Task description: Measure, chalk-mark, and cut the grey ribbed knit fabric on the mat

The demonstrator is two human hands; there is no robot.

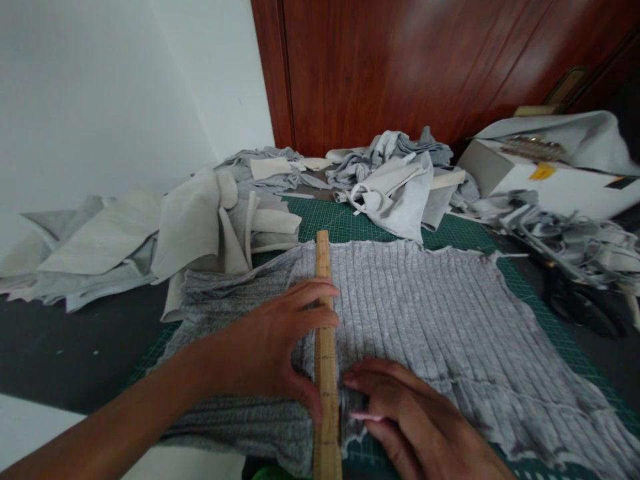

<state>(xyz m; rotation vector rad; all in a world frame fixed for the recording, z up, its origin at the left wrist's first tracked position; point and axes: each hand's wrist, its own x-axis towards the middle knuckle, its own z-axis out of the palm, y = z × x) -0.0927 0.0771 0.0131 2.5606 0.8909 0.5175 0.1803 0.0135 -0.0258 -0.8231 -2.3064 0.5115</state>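
A grey ribbed knit cloth [440, 320] lies spread over a green cutting mat [360, 223]. A wooden ruler [324, 267] runs lengthwise across the cloth, from its far edge to the near edge. My left hand [273, 343] presses on the ruler, fingers over its top and thumb against its left side. My right hand [400, 413] rests on the cloth just right of the ruler, fingers curled, with a thin pale object under its fingertips that I cannot make out.
Pale grey fabric offcuts [200, 227] are heaped left and behind, with more crumpled cloth [395, 173] at the back. A white box [545, 177] and tangled grey strips [570, 233] sit at the right. A dark wooden door [425, 60] stands behind.
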